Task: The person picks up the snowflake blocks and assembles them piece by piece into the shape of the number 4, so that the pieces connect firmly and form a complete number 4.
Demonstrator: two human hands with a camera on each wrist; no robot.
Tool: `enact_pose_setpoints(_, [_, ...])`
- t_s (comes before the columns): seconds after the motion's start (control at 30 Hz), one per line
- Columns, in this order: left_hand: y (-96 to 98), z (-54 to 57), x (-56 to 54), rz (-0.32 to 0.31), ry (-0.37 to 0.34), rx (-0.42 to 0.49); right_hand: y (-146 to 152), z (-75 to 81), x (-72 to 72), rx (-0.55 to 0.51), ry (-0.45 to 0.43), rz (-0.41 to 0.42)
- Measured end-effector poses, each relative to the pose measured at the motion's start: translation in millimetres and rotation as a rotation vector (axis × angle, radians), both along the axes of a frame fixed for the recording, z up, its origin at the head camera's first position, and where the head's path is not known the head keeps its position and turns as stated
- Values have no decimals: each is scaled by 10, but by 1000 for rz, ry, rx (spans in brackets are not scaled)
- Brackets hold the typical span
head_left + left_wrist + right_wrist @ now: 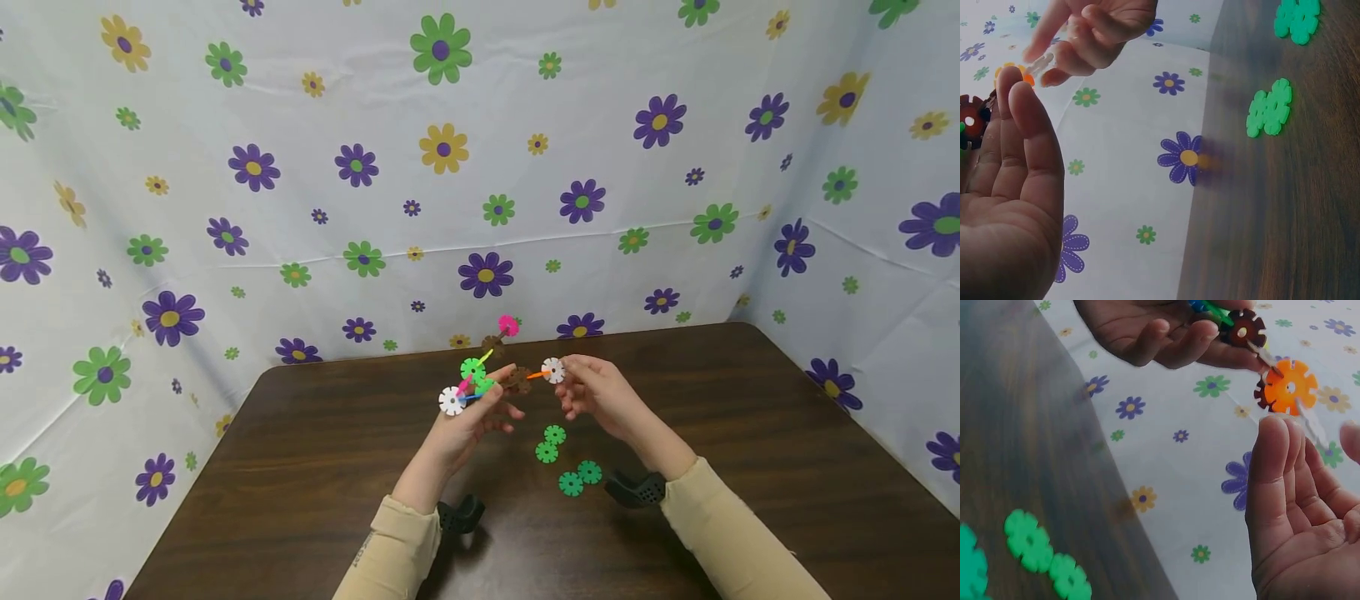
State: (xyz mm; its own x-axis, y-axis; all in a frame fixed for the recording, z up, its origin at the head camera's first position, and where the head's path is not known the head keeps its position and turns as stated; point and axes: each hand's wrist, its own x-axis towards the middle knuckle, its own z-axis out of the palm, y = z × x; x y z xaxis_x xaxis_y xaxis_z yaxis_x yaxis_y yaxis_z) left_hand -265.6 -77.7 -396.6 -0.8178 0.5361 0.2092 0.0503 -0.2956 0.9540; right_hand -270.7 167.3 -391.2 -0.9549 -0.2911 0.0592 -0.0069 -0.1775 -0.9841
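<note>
My left hand (459,435) holds a linked chain of notched plastic discs between thumb and fingers. The chain includes a white disc (452,401), a green disc (472,370), a brown disc (517,381) and, at its far tip, a pink disc (508,325). On the right end, an orange disc (1291,387) slots edgewise into the brown part. A white disc (553,370) meets that orange one, and my right hand (611,400) pinches it by its outer edge. In the left wrist view, fingers partly cover the chain.
On the dark wooden table (315,467) lie a light green pair of discs (547,452) and a darker green pair of discs (571,484), below the hands. A flower-printed cloth (300,208) hangs behind the table and along its sides.
</note>
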Motion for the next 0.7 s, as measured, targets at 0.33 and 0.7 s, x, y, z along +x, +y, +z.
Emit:
enact_pose_setpoints(0.33, [-2, 18, -10, 28, 4, -22, 404, -372, 117, 565, 81, 196])
enact_pose_setpoints(0.7, [-3, -11, -34, 28, -2, -27, 492, -491, 271, 913, 372, 300])
